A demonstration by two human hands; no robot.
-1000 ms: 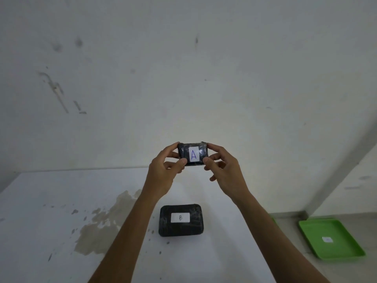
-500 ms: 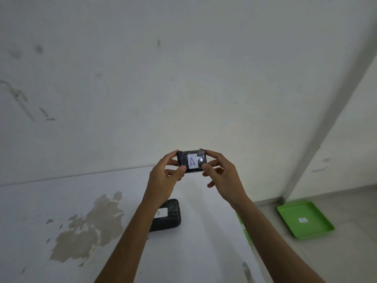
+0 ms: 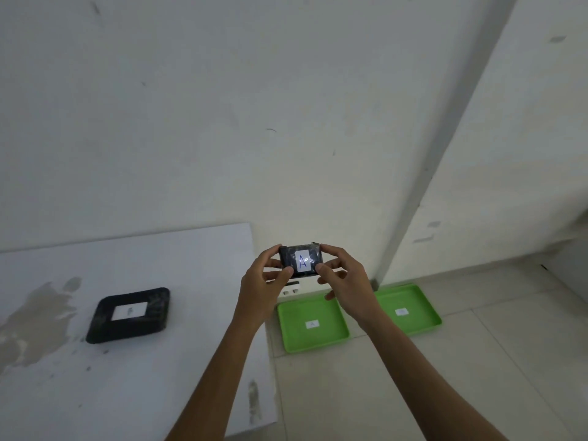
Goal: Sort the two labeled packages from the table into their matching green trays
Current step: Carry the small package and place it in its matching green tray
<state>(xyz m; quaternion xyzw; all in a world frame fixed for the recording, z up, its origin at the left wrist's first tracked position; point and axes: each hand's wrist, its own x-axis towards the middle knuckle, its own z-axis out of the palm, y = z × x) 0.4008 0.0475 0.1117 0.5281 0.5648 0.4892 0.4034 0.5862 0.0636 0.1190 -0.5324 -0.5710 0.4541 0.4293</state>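
Observation:
I hold a small black package with a white label marked A [image 3: 301, 261] up in the air, its label facing me. My left hand [image 3: 265, 283] grips its left end and my right hand [image 3: 345, 281] grips its right end. It hangs past the table's right edge, above the floor. A larger black package with a white label [image 3: 130, 314] lies flat on the white table [image 3: 133, 393]. Two green trays sit side by side on the floor: the near left tray [image 3: 313, 324] has a label reading A, and the right tray [image 3: 410, 308] has a label I cannot read.
The table's right edge runs down past my left forearm. A white wall stands behind, with a corner and a socket plate [image 3: 291, 286] low on it above the trays. Pale floor tiles [image 3: 477, 377] spread to the right.
My view and both hands have swung right with package A. Both green trays now show below my hands, and the package on the table has slid to the left of the view.

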